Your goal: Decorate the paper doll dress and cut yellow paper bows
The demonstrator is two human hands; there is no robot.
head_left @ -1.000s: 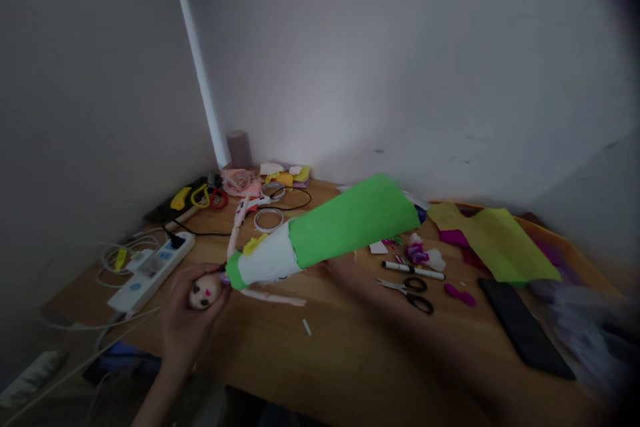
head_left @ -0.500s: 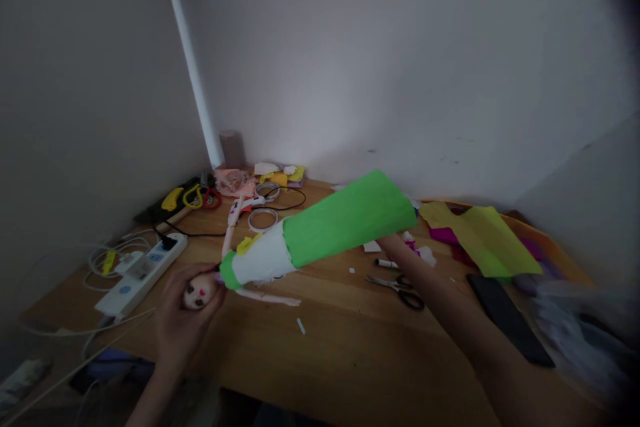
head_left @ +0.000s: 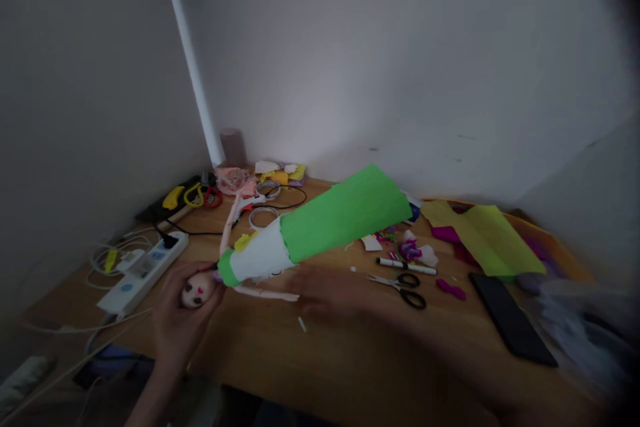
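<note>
My left hand [head_left: 183, 320] grips the head [head_left: 194, 292] of a doll that lies across the wooden table [head_left: 350, 360]. The doll wears a long paper dress [head_left: 320, 227], white at the top with a green collar and a bright green skirt reaching to the right. My right hand [head_left: 325, 293] is blurred, low over the table just under the skirt and beside the doll's thin arm [head_left: 265, 293]; whether its fingers are apart or closed is unclear, and nothing shows in it.
Black scissors [head_left: 407, 285], a marker [head_left: 407, 267] and purple scraps lie right of the dress. Yellow-green paper [head_left: 485, 237] and a dark phone [head_left: 513, 319] sit further right. A power strip [head_left: 145, 270], cables, tape rolls [head_left: 263, 217] and a glue gun crowd the left corner.
My right hand has swung back left from the scissors and marker area to under the green skirt. The doll and my left hand have barely moved.
</note>
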